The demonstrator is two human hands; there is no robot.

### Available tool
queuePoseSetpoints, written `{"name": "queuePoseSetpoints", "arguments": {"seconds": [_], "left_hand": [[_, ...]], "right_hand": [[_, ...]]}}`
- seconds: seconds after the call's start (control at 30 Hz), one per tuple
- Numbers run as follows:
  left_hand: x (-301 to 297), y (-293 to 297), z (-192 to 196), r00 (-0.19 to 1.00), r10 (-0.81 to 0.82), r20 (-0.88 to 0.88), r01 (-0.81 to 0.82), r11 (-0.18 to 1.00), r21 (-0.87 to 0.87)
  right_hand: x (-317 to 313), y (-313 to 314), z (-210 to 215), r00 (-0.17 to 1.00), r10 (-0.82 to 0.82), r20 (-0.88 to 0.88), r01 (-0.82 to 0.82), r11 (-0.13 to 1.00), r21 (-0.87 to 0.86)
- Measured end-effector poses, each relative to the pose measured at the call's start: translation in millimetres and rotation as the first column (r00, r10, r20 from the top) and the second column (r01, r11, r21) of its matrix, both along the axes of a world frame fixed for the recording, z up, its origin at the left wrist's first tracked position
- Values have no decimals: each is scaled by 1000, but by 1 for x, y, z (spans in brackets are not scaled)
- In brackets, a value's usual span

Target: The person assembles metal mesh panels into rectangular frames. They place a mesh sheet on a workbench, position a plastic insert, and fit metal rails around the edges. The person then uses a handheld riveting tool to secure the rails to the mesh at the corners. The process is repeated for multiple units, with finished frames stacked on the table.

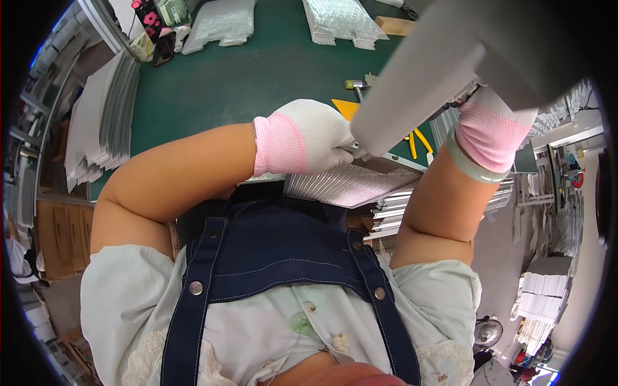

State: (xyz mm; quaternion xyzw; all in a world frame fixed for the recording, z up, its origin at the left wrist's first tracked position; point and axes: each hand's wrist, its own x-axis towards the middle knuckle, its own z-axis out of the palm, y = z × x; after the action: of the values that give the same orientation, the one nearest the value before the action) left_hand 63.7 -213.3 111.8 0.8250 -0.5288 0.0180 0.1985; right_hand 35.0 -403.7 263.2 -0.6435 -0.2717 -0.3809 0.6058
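The left hand [315, 135], in a white knit glove with a pink cuff, is closed around the near end of a long, pale grey flat panel [425, 77] that runs up and to the right, close under the camera and blurred by nearness. The right hand [492, 128], gloved the same way, reaches up beneath the far part of the panel; its fingers are hidden behind the panel, so whether it grips or only props cannot be told. Below the panel a ribbed, silvery sheet [351, 183] lies at the near edge of the green table [244, 77], on top of a stack of similar pieces that juts past the edge. The chief risk, as I judge it, is the panel tipping or slipping: it is long, held at one end by a pinch of the left hand, and if the right hand is only resting under it the far end could swing down onto the ribbed sheet and dent its fine ribs. A second risk is the yellow-handled pliers [417, 140] and a yellow triangular piece [345, 107] lying on the table just behind the left hand (both partly hidden), which the panel's edge could sweep off or catch on. More ribbed sheets in stacks [341, 22] lie well apart at the far side, out of harm's way.
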Motion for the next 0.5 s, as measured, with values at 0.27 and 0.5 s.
{"name": "queuePoseSetpoints", "arguments": {"seconds": [0.27, 0.5], "left_hand": [[-7, 7, 44, 992, 35, -119, -5, 969, 245], [-15, 75, 91, 994, -8, -113, 1, 998, -56]], "right_hand": [[-4, 21, 6, 965, 227, -131, -214, 971, 106], [58, -21, 79, 983, 124, -132, -113, 990, 88]]}}
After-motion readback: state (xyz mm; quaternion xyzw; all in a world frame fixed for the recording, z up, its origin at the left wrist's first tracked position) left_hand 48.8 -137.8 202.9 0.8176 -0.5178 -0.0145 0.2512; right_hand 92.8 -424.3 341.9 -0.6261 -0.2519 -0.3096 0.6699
